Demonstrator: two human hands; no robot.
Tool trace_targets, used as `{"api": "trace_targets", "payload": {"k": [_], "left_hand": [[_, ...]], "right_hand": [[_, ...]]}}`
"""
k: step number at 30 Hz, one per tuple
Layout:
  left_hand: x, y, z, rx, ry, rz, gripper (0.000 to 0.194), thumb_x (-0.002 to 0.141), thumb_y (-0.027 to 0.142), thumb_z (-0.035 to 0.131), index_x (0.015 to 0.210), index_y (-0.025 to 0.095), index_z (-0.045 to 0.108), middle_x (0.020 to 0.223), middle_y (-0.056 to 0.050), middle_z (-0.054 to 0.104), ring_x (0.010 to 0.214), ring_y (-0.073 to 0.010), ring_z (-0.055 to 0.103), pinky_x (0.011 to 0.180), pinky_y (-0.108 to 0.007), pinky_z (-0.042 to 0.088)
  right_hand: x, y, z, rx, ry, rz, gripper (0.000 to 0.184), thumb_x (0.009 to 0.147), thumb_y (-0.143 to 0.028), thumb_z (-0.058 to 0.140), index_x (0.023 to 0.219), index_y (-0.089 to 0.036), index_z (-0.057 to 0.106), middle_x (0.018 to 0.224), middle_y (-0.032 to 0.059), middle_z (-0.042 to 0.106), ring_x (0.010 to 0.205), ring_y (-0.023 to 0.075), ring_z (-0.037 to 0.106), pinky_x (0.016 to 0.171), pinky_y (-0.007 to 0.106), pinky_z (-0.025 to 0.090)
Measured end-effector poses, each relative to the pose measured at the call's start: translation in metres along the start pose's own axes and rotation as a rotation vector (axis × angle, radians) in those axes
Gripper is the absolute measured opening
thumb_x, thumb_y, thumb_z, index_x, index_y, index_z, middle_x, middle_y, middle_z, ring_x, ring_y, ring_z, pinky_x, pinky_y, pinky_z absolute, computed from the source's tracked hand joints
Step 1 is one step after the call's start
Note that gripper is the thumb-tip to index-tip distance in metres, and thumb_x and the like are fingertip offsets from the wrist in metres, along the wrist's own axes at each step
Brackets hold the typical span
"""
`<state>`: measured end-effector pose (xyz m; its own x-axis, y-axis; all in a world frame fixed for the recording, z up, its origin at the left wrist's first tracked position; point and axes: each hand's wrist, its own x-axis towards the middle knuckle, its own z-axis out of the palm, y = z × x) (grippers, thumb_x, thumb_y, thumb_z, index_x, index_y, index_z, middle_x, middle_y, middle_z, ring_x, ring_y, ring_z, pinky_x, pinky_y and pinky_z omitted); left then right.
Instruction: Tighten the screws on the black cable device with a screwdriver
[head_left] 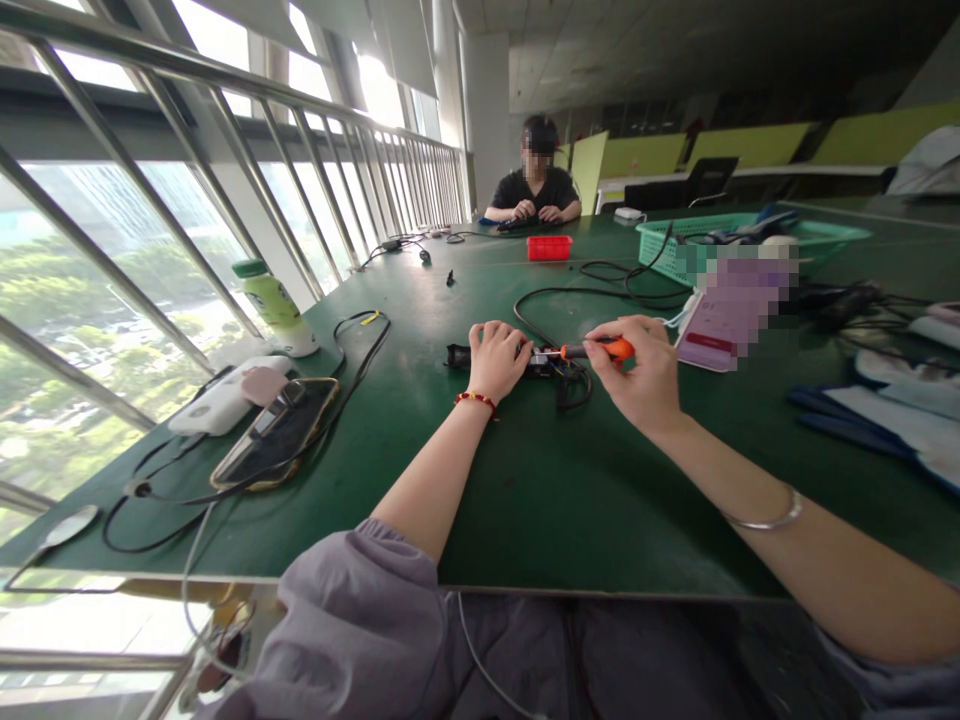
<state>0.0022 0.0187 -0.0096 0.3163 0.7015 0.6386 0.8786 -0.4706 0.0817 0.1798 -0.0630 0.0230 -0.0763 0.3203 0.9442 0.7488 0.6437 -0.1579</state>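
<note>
While left hand [496, 356] curls nearly closed over the black device [540, 368] at 12 o'clock, right hand [637, 370] pinches the screwdriver [576, 351], tip toward 9. Device looks light, rigid; exposed wires [559, 369] likely fragile: hold its 9-o'clock end.

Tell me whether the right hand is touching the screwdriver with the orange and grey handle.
Touching. The head view shows the right hand pinching the orange and grey handle between its thumb and fingers.
</note>
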Motion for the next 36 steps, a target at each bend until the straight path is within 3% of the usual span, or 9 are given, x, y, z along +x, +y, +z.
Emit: {"api": "trace_targets", "payload": {"k": [36], "left_hand": [[0.0003,0.0020,-0.0034,-0.001,-0.019,0.012,0.029,0.096,0.035,0.037,0.090,0.023,0.063,0.103,-0.005,0.064,0.113,-0.0227,0.046,0.103,-0.042,0.023]], "right_hand": [[0.0022,-0.0052,-0.0038,0.032,-0.014,0.060,0.012,0.085,-0.032,0.054,0.077,-0.024,0.058,0.076,0.0019,0.067,0.076,0.0189,0.058,0.080,0.037,0.046]]}}
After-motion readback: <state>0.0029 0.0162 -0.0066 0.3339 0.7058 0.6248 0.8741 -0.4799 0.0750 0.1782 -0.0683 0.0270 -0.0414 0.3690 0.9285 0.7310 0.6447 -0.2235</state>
